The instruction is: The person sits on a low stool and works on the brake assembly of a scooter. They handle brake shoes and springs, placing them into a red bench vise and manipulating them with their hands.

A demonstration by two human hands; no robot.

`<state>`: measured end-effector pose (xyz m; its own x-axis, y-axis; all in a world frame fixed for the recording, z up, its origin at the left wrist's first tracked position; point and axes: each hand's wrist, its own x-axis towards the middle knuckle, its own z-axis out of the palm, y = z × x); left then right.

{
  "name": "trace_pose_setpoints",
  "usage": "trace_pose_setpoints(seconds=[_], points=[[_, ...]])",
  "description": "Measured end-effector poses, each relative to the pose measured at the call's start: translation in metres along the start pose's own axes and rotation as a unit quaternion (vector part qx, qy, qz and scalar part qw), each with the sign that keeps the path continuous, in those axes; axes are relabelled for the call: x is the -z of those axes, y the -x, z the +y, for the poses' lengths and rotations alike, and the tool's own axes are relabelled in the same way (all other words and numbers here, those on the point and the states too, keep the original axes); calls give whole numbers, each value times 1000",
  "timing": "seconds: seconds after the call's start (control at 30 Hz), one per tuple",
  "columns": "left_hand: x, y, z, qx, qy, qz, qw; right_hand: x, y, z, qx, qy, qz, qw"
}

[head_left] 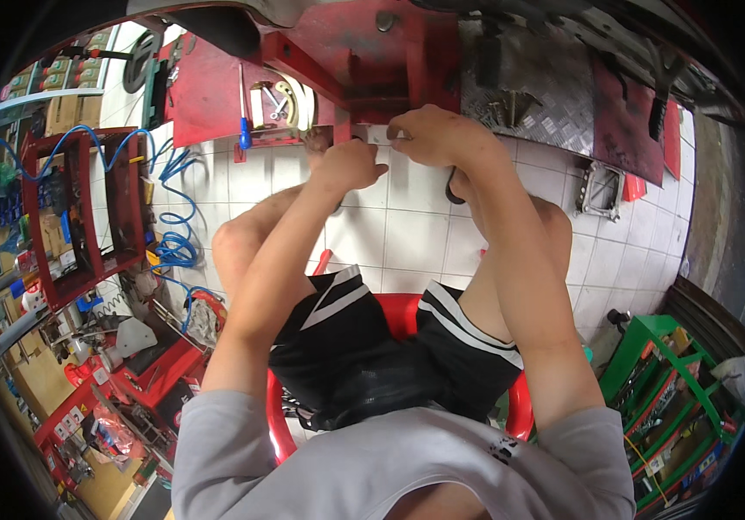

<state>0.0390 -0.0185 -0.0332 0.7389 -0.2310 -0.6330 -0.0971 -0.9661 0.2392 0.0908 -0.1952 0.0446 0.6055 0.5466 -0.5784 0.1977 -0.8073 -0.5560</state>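
Observation:
My left hand (351, 165) is closed just in front of the edge of a red metal platform (208, 87), its thumb side turned to the right. Close by on the right, my right hand (429, 136) curls its fingers inward at the same edge. What either hand holds, if anything, is hidden by the fingers. A red upright bracket (342, 121) stands right behind my left hand. On the platform to the left lie a blue-handled screwdriver (245, 130), several pale curved parts (305, 102) and small metal tools (279, 108).
Dark vehicle parts (216, 30) overhang the platform. A checkered metal plate (520, 87) lies at its right. Left are a red shelf frame (47, 225) and a coiled blue hose (177, 247); right, a metal bracket (599, 191) and green tool rack (667, 407). I sit on a red stool (400, 314).

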Motion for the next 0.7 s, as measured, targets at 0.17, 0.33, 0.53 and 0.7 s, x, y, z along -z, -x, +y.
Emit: trace_pose_setpoints(seconds=[0.17,0.33,0.53,0.7], points=[[14,17,9,-65,31,-92,993,10,33,60,-21,-13,92,995],[0,8,18,-77,35,44,995,43,71,119,-138,-47,232,962],[-26,4,68,-184,-26,37,982,49,6,232,-83,79,154,981],[-16,31,78,-215,94,40,971,-3,-79,279,-148,232,160,948]])
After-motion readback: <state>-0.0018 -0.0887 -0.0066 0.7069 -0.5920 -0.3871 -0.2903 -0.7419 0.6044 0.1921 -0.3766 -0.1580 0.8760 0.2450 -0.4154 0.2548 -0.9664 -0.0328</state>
